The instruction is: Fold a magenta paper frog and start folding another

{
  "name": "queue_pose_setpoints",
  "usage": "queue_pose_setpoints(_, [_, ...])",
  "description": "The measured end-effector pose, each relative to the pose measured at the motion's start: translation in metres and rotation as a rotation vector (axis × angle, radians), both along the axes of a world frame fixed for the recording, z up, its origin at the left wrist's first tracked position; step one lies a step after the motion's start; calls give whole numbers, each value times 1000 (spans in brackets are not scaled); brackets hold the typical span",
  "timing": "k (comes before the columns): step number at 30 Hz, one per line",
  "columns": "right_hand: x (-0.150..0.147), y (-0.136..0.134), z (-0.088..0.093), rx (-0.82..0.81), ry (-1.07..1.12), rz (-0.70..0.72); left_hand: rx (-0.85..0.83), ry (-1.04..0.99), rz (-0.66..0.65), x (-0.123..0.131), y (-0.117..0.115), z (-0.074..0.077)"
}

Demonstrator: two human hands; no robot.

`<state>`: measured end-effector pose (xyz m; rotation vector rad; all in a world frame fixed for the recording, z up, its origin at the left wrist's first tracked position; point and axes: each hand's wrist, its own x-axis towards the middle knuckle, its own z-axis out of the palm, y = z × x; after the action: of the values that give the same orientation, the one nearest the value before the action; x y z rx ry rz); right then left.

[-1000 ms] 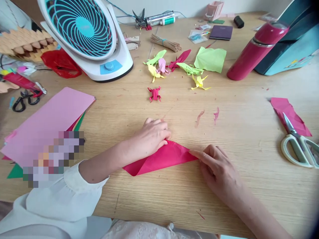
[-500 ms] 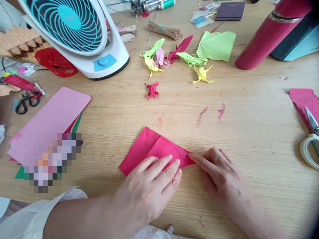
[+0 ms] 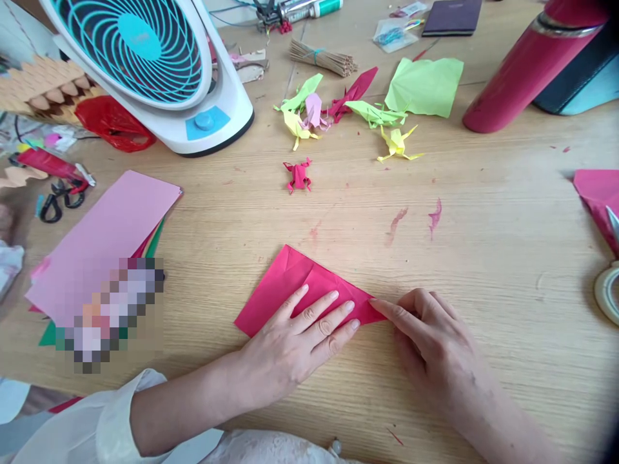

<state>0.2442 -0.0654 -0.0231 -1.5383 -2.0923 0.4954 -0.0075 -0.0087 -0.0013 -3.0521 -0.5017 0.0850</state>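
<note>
A folded sheet of red-pink origami paper lies on the wooden table in front of me, showing crease lines and tapering to a point at its right end. My left hand rests flat across its lower middle, fingers spread. At the pointed tip, my right hand has the index finger on the paper, with the other fingers curled in; the thumb is mostly hidden. Beyond the sheet sits a small red folded paper frog. Farther back are a yellow paper frog and several other folded paper figures.
A white fan stands at the back left. Below it lies a stack of coloured paper, partly covered by a blurred patch, near black-handled scissors. A red bottle is at the back right; a tape roll is at the right edge.
My left hand's fingers have spread wider and shifted slightly on the paper. My right index finger stays at the pointed tip. The whole view has shifted a little.
</note>
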Motion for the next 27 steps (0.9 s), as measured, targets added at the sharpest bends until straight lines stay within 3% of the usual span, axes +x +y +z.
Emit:
queue_pose_setpoints(12, [1,0,1,-65,-23,-31,-107,63,-4,-6,12,10])
queue_pose_setpoints(27, [6,0,0,4,-22,65,-123,103,16,-5,17,11])
